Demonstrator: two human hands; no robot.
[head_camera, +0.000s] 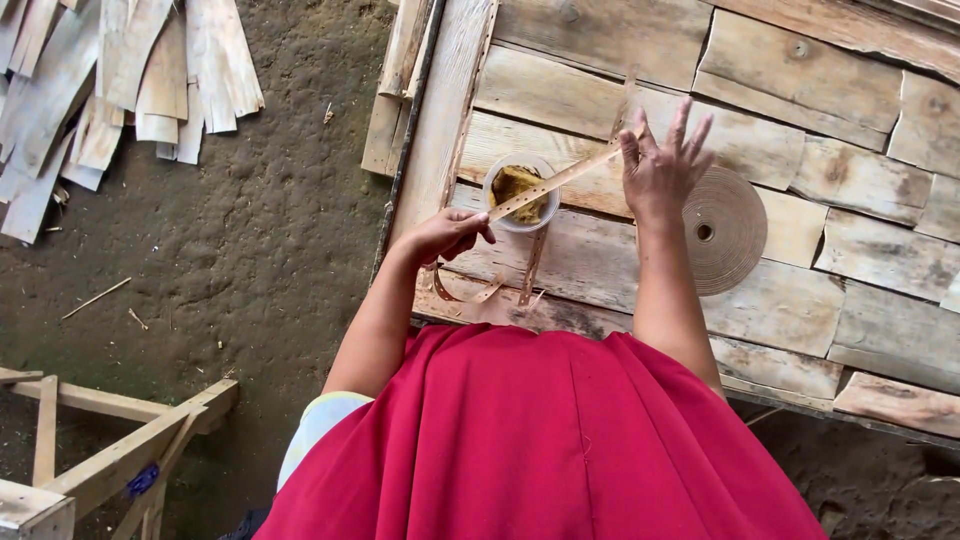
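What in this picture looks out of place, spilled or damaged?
Nothing stands out. The left hand and right hand stretch a thin strip over a small cup; the tape roll lies flat.

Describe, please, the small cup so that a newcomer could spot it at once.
On the plank table, look between the left hand and right hand. The cup sits under the strip they hold. Clear, round, with brown paste inside, unlike the flat tape roll.
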